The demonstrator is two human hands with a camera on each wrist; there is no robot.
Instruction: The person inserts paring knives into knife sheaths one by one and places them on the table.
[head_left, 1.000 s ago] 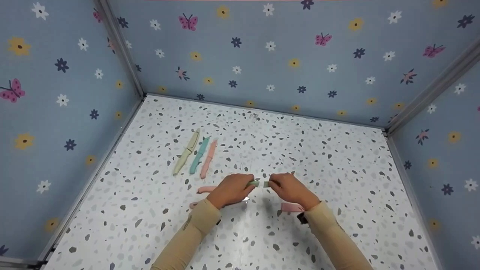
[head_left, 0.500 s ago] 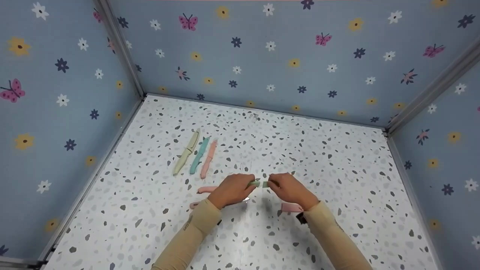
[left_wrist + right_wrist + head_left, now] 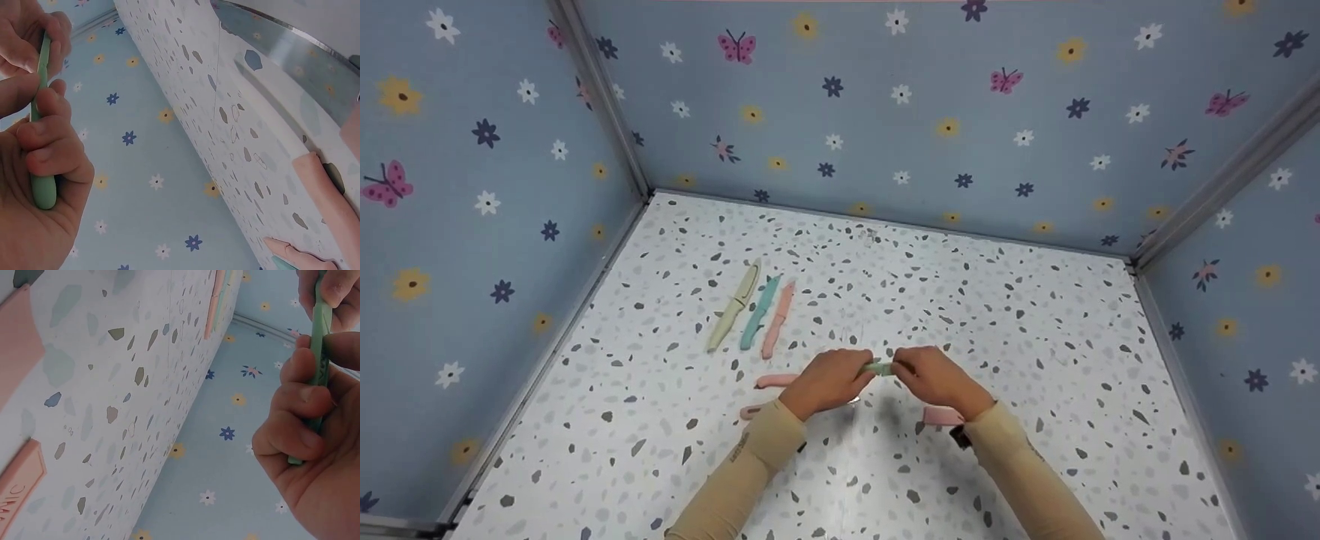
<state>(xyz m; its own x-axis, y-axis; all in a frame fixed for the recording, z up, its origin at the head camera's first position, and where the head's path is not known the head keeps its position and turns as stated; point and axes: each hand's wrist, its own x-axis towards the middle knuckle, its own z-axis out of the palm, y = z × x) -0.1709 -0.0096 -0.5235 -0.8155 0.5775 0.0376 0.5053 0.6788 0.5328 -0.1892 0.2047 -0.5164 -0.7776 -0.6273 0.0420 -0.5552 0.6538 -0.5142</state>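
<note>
My left hand (image 3: 829, 381) curls its fingers round the green handle of a small knife (image 3: 44, 194). Opposite it, my right hand (image 3: 937, 379) grips the matching green sheath (image 3: 322, 319); handle and sheath meet end to end, and no blade shows between them. Both hands are above the table. Under the left hand lie an unsheathed knife with a pink handle (image 3: 775, 381) and a second pink-handled knife (image 3: 751, 412), partly hidden by the hand and sleeve. A pink sheath (image 3: 940, 415) lies below the right wrist.
Sheathed knives in cream (image 3: 727, 321), teal (image 3: 757, 315) and pink (image 3: 777, 322) lie side by side at the left on the speckled table (image 3: 1005, 315). Bare blades (image 3: 298, 48) are near the left hand. Patterned blue panels (image 3: 885, 112) enclose the back and sides.
The gap between the green handle and the green sheath has closed as my hands came slightly together. The other knives and the pink sheath stay put.
</note>
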